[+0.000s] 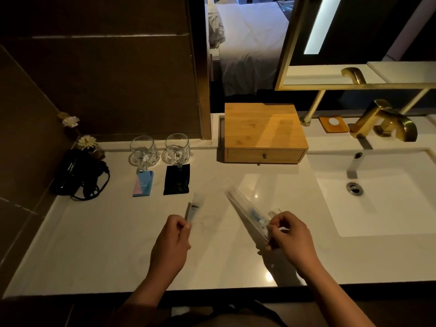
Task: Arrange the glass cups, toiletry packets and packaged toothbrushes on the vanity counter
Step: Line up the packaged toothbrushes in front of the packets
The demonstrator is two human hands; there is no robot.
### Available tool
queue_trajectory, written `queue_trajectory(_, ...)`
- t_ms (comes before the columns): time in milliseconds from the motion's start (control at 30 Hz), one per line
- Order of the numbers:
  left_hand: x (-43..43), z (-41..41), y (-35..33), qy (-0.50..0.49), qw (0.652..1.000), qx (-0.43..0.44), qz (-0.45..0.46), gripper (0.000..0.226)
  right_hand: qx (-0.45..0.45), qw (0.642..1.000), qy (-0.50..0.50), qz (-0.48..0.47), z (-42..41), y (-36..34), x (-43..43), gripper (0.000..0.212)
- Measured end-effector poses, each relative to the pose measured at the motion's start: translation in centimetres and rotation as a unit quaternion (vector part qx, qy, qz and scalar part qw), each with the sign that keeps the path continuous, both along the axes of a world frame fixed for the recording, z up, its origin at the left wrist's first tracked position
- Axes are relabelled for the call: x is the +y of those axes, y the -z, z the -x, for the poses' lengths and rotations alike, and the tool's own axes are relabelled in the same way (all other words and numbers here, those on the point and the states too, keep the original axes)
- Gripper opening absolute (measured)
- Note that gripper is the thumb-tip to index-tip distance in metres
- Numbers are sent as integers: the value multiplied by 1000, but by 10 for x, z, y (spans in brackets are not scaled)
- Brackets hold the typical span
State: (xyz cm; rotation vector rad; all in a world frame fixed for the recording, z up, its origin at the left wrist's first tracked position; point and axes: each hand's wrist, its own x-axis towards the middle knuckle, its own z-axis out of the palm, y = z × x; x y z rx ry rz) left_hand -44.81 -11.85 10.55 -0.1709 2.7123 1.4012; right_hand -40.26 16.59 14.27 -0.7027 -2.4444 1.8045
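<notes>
Nearest to the camera are the two hands, both over the front part of the white table (82,244). The left hand (172,241) pinches the near end of a packaged toothbrush (194,207); the packet is blurred and points away toward the wall. The right hand (289,234) grips the near end of a second packaged toothbrush (245,213), a long clear packet that slants up to the left, with something blue inside it.

At the far left a black hair dryer (77,173) lies with its cord, and behind it stands a small vase with white flowers (87,142). Next come two glass cups, the left one (143,151) and the right one (177,148), side by side near the wall. Just in front of the left cup lies a blue and pink toiletry packet (143,184), and in front of the right cup a black toiletry packet (177,180).

More to the right a wooden drawer box (264,133) stands by the wall. At the far right are the white sink (382,199) and a gold faucet (387,123).
</notes>
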Motion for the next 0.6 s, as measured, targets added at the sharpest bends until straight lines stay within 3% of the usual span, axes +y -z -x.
queue_trajectory(200,-28,-12,11,-115,991,69,9,11,64,997,-7,-41,5,-5,4,19)
queue_trajectory(400,-59,-12,16,-260,965,34,10,15,50,997,-52,-12,18,-4,-16,24)
queue_trajectory(600,-92,-7,13,-250,961,-5,121,22,83,990,-115,-22,19,-5,-53,24)
